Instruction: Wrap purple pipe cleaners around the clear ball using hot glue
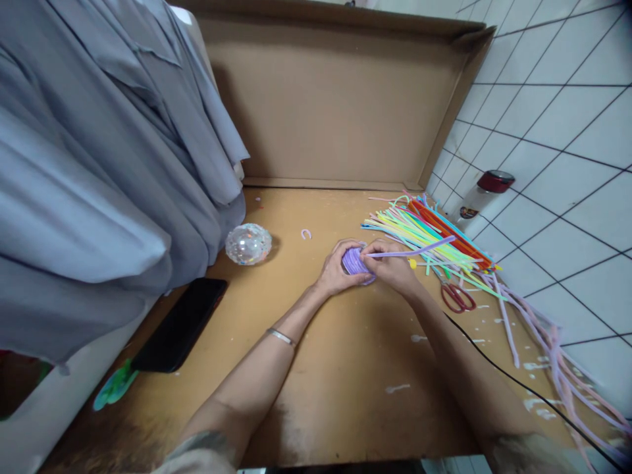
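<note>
My left hand (338, 271) is wrapped round a purple coil of pipe cleaner (353, 261), low over the middle of the table. At the coil's right side, my right hand (390, 264) pinches a purple pipe cleaner (419, 251) whose free end sticks out to the right. Fingers hide part of the coil, so where the strand joins it cannot be made out. Behind the right hand lies a heap of coloured pipe cleaners (402, 227). Red-handled scissors (458, 297) rest just right of my right wrist.
A clear faceted ball (248, 243) and a black phone (180, 324) are on the left, beside grey cloth (123, 164). A small pink curl (306, 234) lies on the wooden table (336, 382). A red-lidded jar (481, 197) stands by the tiled wall. A black cable (513, 380) crosses at right.
</note>
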A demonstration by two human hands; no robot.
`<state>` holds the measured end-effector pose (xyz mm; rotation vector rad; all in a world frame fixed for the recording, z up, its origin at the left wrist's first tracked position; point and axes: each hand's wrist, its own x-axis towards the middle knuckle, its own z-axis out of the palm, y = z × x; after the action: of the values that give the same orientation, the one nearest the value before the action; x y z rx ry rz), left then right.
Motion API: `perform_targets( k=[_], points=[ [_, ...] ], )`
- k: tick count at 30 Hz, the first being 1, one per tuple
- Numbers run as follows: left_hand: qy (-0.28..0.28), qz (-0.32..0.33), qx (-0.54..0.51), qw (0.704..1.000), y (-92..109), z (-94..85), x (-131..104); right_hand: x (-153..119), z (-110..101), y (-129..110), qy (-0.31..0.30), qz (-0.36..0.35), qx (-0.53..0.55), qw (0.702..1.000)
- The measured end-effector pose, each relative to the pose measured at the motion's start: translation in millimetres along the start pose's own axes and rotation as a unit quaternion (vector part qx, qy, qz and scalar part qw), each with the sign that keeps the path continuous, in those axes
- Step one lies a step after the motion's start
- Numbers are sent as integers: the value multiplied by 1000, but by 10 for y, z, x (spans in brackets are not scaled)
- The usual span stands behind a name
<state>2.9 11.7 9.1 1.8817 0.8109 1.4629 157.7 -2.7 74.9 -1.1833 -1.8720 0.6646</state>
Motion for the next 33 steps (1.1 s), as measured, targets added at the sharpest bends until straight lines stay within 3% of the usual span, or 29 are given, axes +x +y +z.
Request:
perform_targets(
  k=[12,21,26,29,33],
  points=[
    [3,-12,-12,1000,-4,5,-9,7,-43,-18,-14,17,-2,1000],
    [-20,13,48,999,-39,22,-25,4,-39,-31,-5,12,-24,1000],
    [0,34,53,998,-33,56,-30,-1,-36,-22,-3,13,-12,1000],
    [22,9,25,999,5,64,-29,4,-32,-18,-2,5,3,1000],
    [41,-72,-16,996,20,45,-18,26,-75,-9,15,0,24,1000]
  ],
)
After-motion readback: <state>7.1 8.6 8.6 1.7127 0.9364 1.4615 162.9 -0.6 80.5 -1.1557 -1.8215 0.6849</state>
